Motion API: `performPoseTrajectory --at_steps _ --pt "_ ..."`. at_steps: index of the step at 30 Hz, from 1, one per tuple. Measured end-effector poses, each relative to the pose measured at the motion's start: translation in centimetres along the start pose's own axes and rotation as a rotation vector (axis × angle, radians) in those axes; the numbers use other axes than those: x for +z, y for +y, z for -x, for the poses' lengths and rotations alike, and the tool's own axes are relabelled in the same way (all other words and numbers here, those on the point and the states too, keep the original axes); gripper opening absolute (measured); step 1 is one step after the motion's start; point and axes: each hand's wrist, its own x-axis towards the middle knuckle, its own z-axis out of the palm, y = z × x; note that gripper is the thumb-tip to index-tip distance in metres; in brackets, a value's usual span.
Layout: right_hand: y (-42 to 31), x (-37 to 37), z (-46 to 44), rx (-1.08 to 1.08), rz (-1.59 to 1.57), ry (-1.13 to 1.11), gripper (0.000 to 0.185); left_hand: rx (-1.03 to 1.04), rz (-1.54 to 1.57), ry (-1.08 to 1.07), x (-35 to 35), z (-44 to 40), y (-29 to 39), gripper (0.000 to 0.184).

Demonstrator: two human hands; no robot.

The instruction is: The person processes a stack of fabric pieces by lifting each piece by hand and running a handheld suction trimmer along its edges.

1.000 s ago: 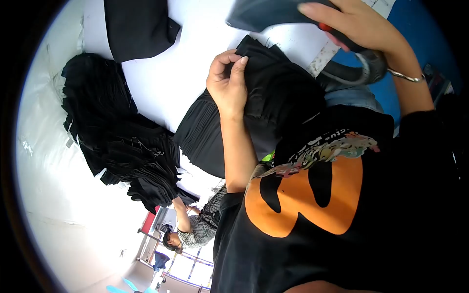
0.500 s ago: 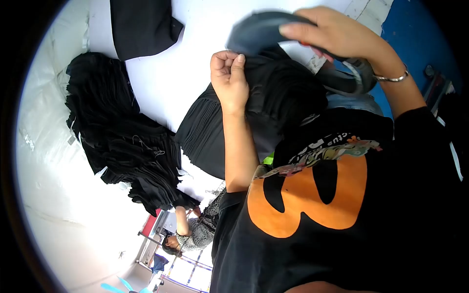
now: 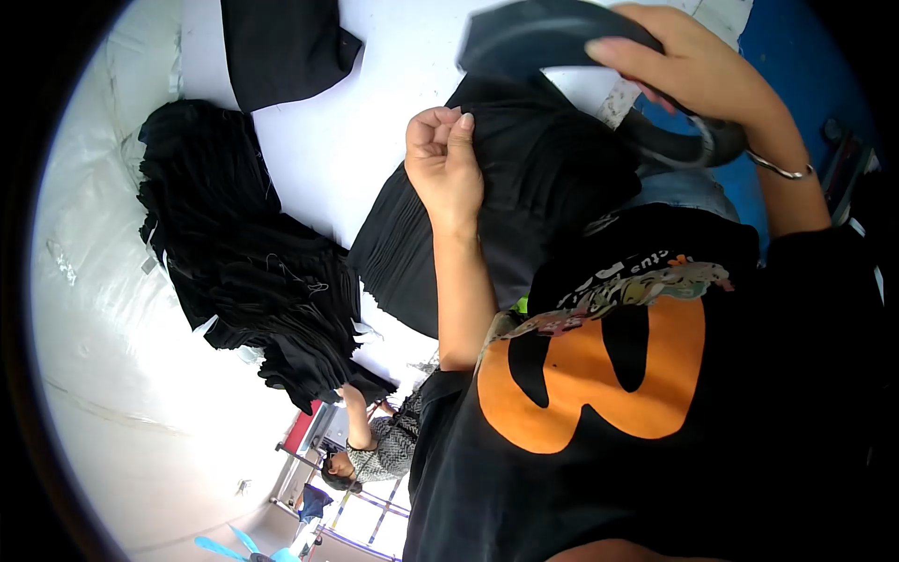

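My left hand [image 3: 444, 164] is closed in a pinch at the upper edge of a thick stack of black cloth pieces [image 3: 524, 187]. Its thumb and forefinger press together on the cloth there. Above and to the right, my right hand [image 3: 688, 61] grips a black cloth piece [image 3: 552, 36], which is blurred and arches out to the left over the stack. A dark curved band [image 3: 688, 145] hangs below this hand; whether it belongs to the same piece I cannot tell. A bracelet [image 3: 780, 169] circles my right wrist.
The stack rests on a white table [image 3: 309, 159]. A long heap of layered black cloth [image 3: 225, 244] lies to the left, and a folded black cloth [image 3: 286, 51] at the top. Beyond the heap, another person [image 3: 375, 445] reaches a hand to its end.
My right hand has moved up and to the right, carrying the black cloth piece with it. My left hand stays pinched at the stack's edge. The whole view has shifted slightly.
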Motion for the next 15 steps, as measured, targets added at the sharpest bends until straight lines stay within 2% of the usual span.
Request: performPoseTrajectory --at_steps 2,3,4,5,6,8,9,10,12,13,14,15 --pt "-0.5 0.2 1.0 0.112 0.09 -0.156 0.038 -0.01 0.021 -0.013 0.3 -0.1 0.0 0.011" --pt "-0.1 1.1 0.7 0.066 0.168 -0.196 0.038 -0.007 0.011 -0.004 0.5 -0.1 0.1 0.012" --pt "1.0 2.0 0.1 -0.1 0.272 -0.154 0.038 -0.002 0.001 0.01 0.5 0.0 0.3 0.013" --pt "1.1 2.2 0.3 -0.078 0.209 -0.06 0.038 -0.016 -0.045 0.0 -0.1 0.4 0.8 0.013" --pt "0.9 2.4 0.5 -0.058 0.143 0.036 0.038 -0.017 -0.143 -0.076 -0.7 1.2 1.9 0.012" --pt "0.2 0.0 1.4 0.006 0.258 0.013 0.038 -0.162 -0.446 -0.474 -1.7 2.3 4.9 0.012" --pt "0.7 -0.3 1.8 0.049 0.256 -0.043 0.04 -0.407 -0.49 -0.582 -1.6 2.0 6.0 0.013" --pt "1.0 -0.4 2.1 0.09 0.253 -0.098 0.042 -0.41 -0.493 -0.579 -1.4 1.8 6.0 0.013" --pt "2.0 1.6 2.2 -0.137 0.632 0.007 0.047 -0.4 -0.966 -0.407 0.4 0.1 4.9 0.021" --pt "0.7 1.6 1.3 0.019 0.516 -0.126 0.05 0.15 -1.157 -0.173 1.2 -0.4 3.1 0.026" --pt "1.1 1.4 0.9 0.022 0.522 -0.124 0.05 0.181 -1.108 -0.039 1.7 -0.5 1.9 0.025" --pt "1.7 1.4 0.4 0.017 0.486 -0.038 0.048 0.363 -1.1 -0.042 1.8 -1.3 0.5 0.024"
